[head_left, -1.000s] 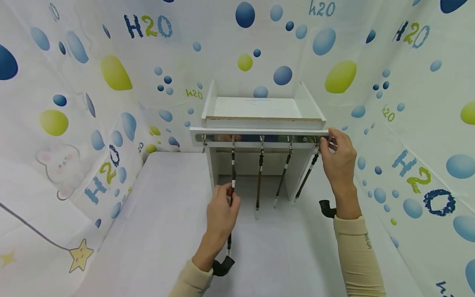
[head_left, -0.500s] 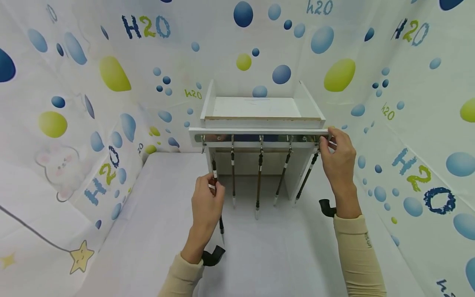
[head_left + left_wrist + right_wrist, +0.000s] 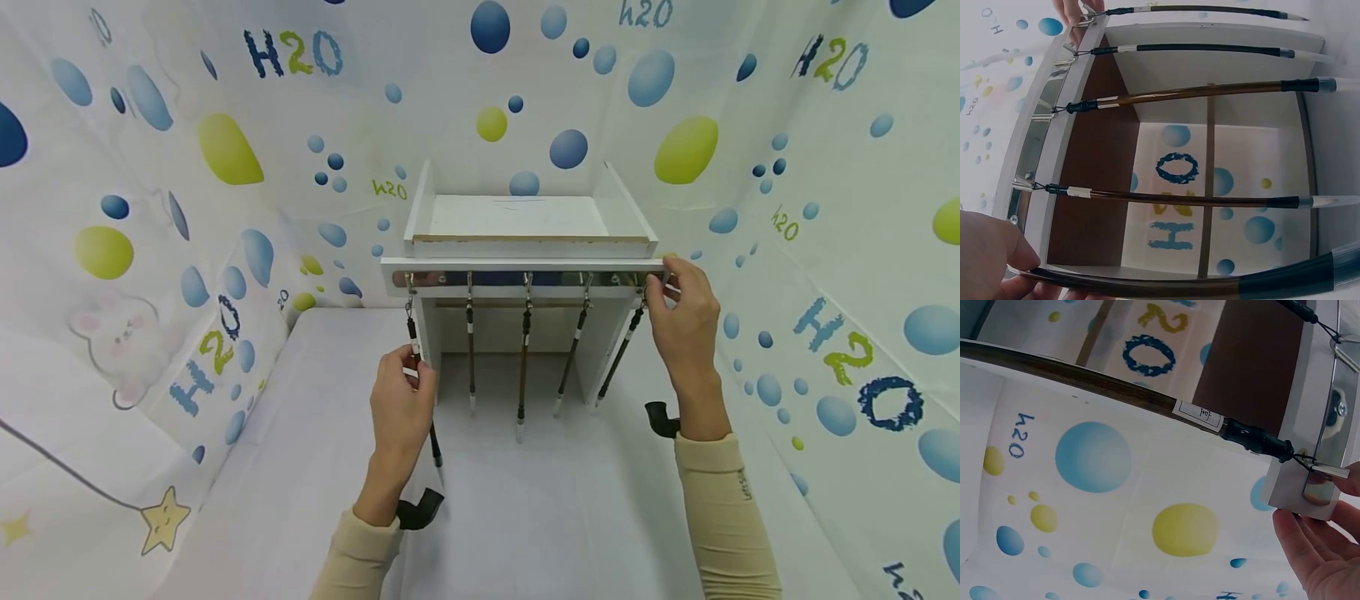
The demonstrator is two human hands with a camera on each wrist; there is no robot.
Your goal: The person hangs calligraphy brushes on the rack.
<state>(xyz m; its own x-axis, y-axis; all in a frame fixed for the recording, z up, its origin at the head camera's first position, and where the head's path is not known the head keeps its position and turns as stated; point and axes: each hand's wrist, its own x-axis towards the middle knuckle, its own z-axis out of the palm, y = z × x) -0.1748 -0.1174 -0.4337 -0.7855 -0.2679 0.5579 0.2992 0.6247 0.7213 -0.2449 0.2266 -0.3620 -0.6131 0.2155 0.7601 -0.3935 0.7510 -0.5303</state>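
My left hand (image 3: 401,400) pinches the brown handle of a calligraphy brush (image 3: 413,333), tip down. Its top loop is at the leftmost hook (image 3: 410,283); whether the loop is over the hook cannot be told. In the left wrist view this brush (image 3: 1147,286) runs along the bottom edge, its upper end hidden behind the fingers. My right hand (image 3: 686,312) grips the right end of the white board that carries the metal hook rail (image 3: 498,279). Close to those fingers another calligraphy brush (image 3: 1116,384) hangs from the rightmost hook (image 3: 1330,469).
Several calligraphy brushes hang from the other hooks, including one in the middle (image 3: 524,358). Above the rail is a white open-topped shelf (image 3: 517,218), with an open frame (image 3: 603,342) beneath. A patterned curtain (image 3: 420,83) surrounds the white surface (image 3: 555,525).
My left hand has moved left from the second hook's brush, which now hangs free, carrying another brush to the leftmost hook, bare a second ago. The right hand has stayed on the board's end.
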